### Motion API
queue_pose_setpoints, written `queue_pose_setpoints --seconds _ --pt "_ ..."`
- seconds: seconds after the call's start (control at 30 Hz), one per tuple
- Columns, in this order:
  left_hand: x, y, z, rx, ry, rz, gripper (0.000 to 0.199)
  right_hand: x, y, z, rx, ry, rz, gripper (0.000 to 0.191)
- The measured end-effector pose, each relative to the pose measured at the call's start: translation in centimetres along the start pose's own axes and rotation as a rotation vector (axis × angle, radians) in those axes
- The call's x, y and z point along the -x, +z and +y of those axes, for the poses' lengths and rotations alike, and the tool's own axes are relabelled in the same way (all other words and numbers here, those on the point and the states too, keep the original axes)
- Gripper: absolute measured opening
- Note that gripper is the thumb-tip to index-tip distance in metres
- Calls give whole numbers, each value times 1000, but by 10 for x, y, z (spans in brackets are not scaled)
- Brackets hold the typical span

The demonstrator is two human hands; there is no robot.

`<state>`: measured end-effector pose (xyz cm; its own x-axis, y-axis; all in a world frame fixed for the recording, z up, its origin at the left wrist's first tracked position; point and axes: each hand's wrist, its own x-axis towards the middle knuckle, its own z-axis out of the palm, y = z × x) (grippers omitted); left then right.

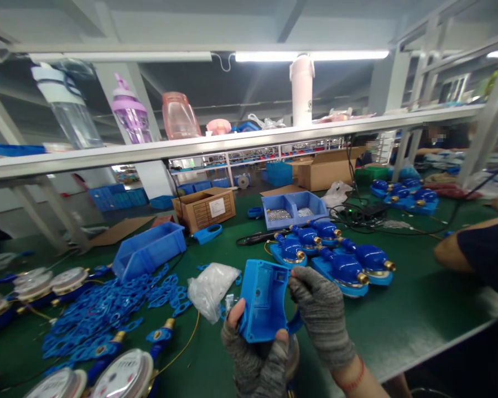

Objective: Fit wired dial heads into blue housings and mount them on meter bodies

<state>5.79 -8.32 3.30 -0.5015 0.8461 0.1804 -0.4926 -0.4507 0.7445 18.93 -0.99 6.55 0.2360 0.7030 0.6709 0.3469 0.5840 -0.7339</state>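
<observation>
A blue plastic meter housing [266, 301], an open box with a curved side, is held up in front of me with its hollow facing me. My left hand [257, 354], in a grey fingerless glove, grips its lower end, thumb and fingers on either side. At the upper right rim my right hand [321, 309], gloved alike, is closed with its fingertips pinching the edge. Whether a small part sits between those fingertips is hidden. Part of a blue ring [294, 323] shows below the right hand. Beneath the housing, a round meter is mostly covered.
Blue water meters with brass ends [344, 271] stand on the right. Loose blue plastic pieces [103, 309] and a clear plastic bag [211, 287] lie left, near white-faced meters [122, 376]. Behind are a divided parts bin [292, 215] and a carton [205, 210]. A person's arm [460, 251] rests right.
</observation>
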Motion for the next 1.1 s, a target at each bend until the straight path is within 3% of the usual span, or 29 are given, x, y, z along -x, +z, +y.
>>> queue_pose_setpoints --seconds 0.13,0.27,0.4,0.53,0.63,0.73,0.93,1.0,1.1 --pt "10 11 -8 -85 83 49 64 -5 -2 -2 -205 285 -176 22" --pt "16 22 -5 -109 154 83 60 -6 2 -10 -465 493 -200 31" --pt "19 24 1 -149 132 94 64 -5 7 -20 -652 623 -152 36" --pt "18 21 1 -124 105 55 58 -2 7 -23 -705 612 -81 35" --pt "19 28 -4 -208 103 84 58 0 7 -20 -769 656 -100 39" --pt "21 39 -10 -324 218 155 59 1 6 -18 -777 679 -152 39" --pt "17 38 -11 -515 458 169 58 1 6 -20 -421 265 -2 19" --pt "16 34 -9 -539 484 150 57 1 6 -20 -335 220 33 18" --pt "16 32 -8 -550 483 127 57 2 5 -18 -234 245 -97 24"
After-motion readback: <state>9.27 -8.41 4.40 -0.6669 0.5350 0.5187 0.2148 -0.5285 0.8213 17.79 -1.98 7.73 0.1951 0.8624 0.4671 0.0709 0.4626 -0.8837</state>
